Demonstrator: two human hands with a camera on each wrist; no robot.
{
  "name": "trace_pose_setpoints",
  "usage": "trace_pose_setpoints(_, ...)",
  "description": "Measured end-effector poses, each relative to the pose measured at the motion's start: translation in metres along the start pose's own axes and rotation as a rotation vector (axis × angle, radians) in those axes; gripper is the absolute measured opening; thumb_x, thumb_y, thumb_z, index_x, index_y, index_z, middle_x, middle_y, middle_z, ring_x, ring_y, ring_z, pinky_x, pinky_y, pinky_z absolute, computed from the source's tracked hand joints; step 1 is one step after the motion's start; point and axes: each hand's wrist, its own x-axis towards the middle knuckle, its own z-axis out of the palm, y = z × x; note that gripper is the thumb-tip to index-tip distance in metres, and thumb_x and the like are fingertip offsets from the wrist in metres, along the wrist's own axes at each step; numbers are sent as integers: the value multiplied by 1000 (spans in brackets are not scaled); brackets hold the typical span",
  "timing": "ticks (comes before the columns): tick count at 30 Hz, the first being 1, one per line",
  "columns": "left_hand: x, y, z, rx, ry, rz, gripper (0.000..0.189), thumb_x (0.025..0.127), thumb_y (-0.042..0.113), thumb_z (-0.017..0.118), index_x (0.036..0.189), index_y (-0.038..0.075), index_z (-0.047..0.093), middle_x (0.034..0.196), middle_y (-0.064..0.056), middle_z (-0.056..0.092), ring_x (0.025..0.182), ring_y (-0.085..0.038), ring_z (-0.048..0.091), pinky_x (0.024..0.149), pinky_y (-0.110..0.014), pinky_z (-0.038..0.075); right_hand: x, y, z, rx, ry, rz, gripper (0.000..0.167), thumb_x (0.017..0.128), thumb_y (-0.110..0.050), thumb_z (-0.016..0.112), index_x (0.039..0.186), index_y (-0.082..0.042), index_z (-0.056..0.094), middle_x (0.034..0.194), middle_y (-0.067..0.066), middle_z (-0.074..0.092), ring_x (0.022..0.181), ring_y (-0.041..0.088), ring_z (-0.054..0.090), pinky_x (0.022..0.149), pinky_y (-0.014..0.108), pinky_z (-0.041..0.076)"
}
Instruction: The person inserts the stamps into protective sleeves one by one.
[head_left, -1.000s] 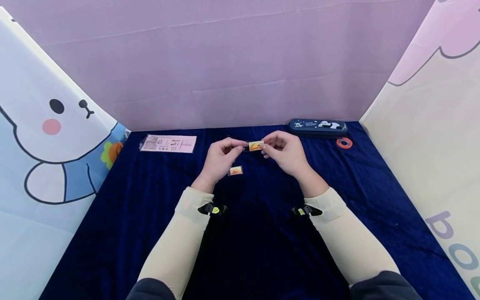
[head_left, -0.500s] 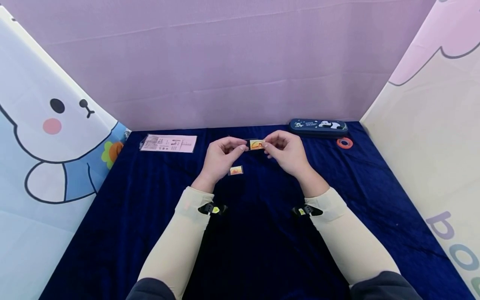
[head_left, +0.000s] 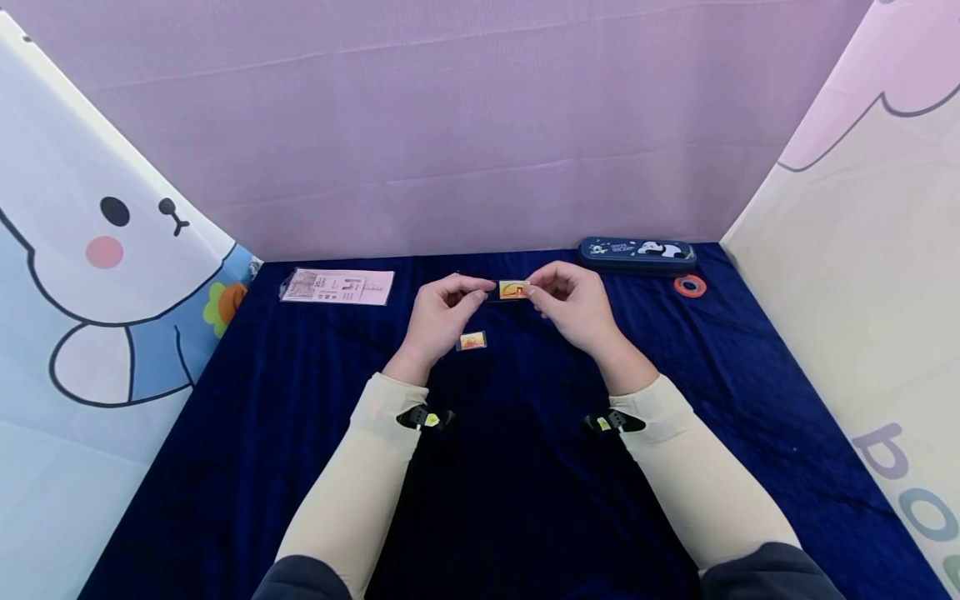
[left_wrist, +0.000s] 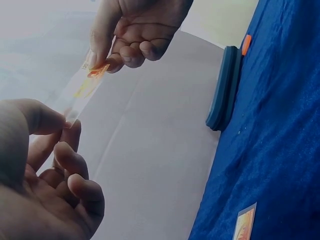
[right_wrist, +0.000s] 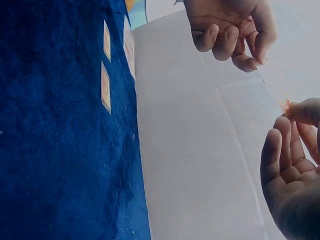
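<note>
Both hands hold a small clear plastic sleeve (left_wrist: 75,102) stretched between them, raised off the cloth in the wrist views. A stamp-sized yellow and orange picture (head_left: 512,290) shows at the sleeve's right end. My left hand (head_left: 441,321) pinches the clear end between thumb and fingers. At the other end, my right hand (head_left: 576,310) pinches the sleeve by the picture, the thumb covering its edge. A similar sleeved picture (head_left: 472,340) lies on the cloth beside the left wrist. The right wrist view reveals a further small card (right_wrist: 107,41) lying beyond it.
A pink printed sheet (head_left: 367,287) in a clear sleeve lies at the back left of the dark blue cloth (head_left: 735,467). At the back right are a blue panda pencil case (head_left: 636,257) and an orange tape roll (head_left: 689,286). A pink fabric wall (head_left: 480,125) rises behind.
Both hands stay nearly in place. The held sleeve has tilted slightly, and its picture now looks more level between the fingertips.
</note>
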Motion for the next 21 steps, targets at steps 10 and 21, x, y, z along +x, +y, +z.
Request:
trace_pose_setpoints(10,-2,16,1,-34,-12,-16,18,97,-3,71,114,-8,76,105,-26,72,58,-8,44,56,-21,37,0,1,-1,-1,1,-18,9,96,5,70,102,12,70,86,28,69,68,35,61,59,23,52)
trace_pose_setpoints(21,-1,7,-1,-3,29,-14,10,97,9,77,105,3,80,91,-8,73,58,-13,45,54,-23,36,0,1,0,-4,8,-5,10,96,3,71,103,11,71,88,31,69,70,41,60,59,22,51)
